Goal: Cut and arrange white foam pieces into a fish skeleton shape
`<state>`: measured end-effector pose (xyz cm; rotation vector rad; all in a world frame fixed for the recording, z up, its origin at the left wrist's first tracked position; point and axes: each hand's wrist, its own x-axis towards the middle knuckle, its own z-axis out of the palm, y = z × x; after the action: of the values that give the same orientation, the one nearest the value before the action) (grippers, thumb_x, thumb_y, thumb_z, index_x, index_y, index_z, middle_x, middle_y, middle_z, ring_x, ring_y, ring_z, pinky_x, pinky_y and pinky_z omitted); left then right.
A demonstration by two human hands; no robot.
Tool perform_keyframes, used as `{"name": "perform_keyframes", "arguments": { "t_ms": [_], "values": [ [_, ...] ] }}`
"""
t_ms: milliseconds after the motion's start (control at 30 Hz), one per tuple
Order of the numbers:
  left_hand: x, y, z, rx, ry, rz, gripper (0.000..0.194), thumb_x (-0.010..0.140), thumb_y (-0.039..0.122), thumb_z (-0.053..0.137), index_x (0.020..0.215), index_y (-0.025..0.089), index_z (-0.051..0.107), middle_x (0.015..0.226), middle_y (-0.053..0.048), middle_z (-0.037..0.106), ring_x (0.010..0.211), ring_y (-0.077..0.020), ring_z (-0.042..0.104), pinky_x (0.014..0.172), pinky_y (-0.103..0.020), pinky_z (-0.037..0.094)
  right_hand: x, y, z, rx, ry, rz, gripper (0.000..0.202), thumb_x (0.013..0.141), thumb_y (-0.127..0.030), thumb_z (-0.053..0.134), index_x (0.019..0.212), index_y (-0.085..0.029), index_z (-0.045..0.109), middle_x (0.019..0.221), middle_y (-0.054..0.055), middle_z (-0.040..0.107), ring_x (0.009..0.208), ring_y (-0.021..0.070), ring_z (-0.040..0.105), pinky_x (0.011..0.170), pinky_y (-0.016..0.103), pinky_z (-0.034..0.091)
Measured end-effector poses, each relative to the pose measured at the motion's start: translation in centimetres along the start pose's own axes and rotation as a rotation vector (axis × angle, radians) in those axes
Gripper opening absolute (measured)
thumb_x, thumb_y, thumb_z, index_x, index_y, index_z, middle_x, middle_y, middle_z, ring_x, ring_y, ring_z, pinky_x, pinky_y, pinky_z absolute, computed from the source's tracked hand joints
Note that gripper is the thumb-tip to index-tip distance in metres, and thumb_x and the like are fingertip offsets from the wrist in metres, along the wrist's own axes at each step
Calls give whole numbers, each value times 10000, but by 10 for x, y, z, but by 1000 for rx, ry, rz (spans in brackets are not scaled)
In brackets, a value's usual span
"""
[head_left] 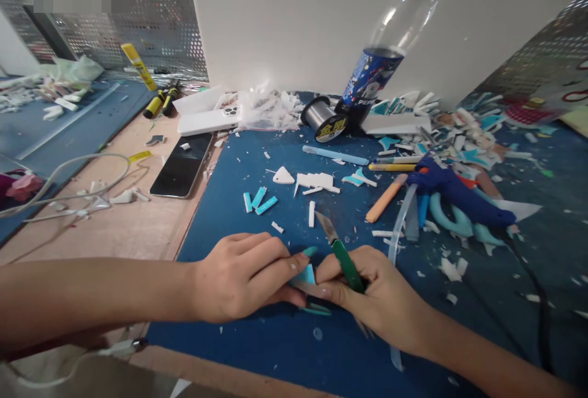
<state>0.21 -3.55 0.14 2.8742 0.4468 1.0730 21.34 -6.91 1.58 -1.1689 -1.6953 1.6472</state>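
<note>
Over the blue mat (257,349), my left hand (248,275) pinches a small light-blue and white piece (305,274) between thumb and fingers. My right hand (367,288) touches the other end of that piece with thumb and forefinger. It also holds a green-handled knife (344,263), whose blade points up and away from the piece. Part of the knife is hidden by the fingers. Beyond the hands lie a small white strip (312,214), several blue strips (266,204) and white cut pieces (315,181).
A blue glue gun (463,193) and scissors lie at right, beside an orange knife (386,198). A bottle (374,73) and wire spool (324,119) stand behind. A phone (181,168) lies left. Foam scraps (482,135) are heaped at the back right.
</note>
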Motion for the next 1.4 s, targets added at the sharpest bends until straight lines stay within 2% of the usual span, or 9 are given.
{"name": "perform_keyframes", "arguments": {
  "t_ms": [200, 500, 667, 833, 1033, 1133, 1233, 1300, 1400],
  "values": [
    [-1, -7, -12, 115, -43, -57, 248, 973, 270, 470, 1054, 65, 584, 759, -56, 634, 635, -137, 596, 555, -248, 530, -4, -1, -5, -14, 129, -11, 364, 890, -487, 542, 706, -181, 615, 456, -65, 372, 405, 72, 330, 391, 226, 229],
    [-15, -30, -44, 726, -128, -7, 230, 955, 272, 481, 855, 87, 573, 721, -89, 620, 617, -198, 568, 503, -303, 471, -8, 6, -13, -168, 498, 81, 441, 891, -580, 471, 630, -225, 472, 402, -78, 368, 309, 91, 415, 364, 232, 368],
    [-16, -50, -55, 704, -335, 2, 304, 983, 259, 352, 747, 157, 514, 672, -57, 569, 596, -202, 531, 476, -311, 431, -6, 10, -15, -466, 607, 31, 335, 941, -464, 424, 701, -231, 438, 422, -70, 422, 315, 106, 460, 345, 224, 355],
    [-20, -67, -49, 573, -492, -60, 287, 979, 296, 332, 802, 160, 512, 737, -59, 555, 687, -228, 539, 555, -355, 437, -4, 16, -20, -1022, 603, -93, 355, 963, -343, 371, 651, -204, 466, 423, -41, 401, 309, 107, 420, 315, 224, 277],
    [-31, -77, -42, 508, -528, -83, 378, 1002, 400, 242, 844, 170, 497, 791, -69, 544, 735, -234, 504, 608, -360, 404, -5, 15, -25, -1403, 723, -180, 316, 931, -266, 405, 633, -176, 464, 465, -22, 413, 307, 80, 344, 300, 216, 223],
    [-34, -79, -41, 490, -527, -100, 404, 1006, 423, 214, 833, 178, 485, 785, -62, 531, 736, -228, 491, 632, -353, 401, -4, 17, -26, -1460, 823, -175, 184, 904, -250, 452, 831, -105, 540, 608, 42, 539, 398, 120, 473, 319, 224, 306],
    [-35, -81, -40, 500, -518, -110, 405, 1005, 432, 224, 858, 169, 495, 796, -64, 530, 744, -227, 493, 637, -347, 403, -1, 20, -28, -1488, 869, -170, 261, 881, -261, 505, 1012, -38, 537, 831, 159, 583, 643, 226, 614, 445, 275, 471],
    [-35, -82, -39, 516, -497, -120, 441, 996, 474, 226, 868, 157, 505, 796, -70, 532, 749, -231, 499, 639, -348, 410, 1, 22, -30, -1514, 898, -218, 378, 867, -272, 537, 1108, 18, 507, 938, 237, 547, 849, 329, 613, 623, 381, 542],
    [-35, -85, -41, 530, -453, -116, 524, 961, 572, 230, 841, 147, 512, 763, -76, 522, 721, -232, 497, 623, -348, 422, 3, 21, -35, -1460, 881, -325, 446, 856, -260, 560, 1194, 6, 443, 1050, 279, 504, 1048, 408, 534, 836, 523, 489]
  ]
}}
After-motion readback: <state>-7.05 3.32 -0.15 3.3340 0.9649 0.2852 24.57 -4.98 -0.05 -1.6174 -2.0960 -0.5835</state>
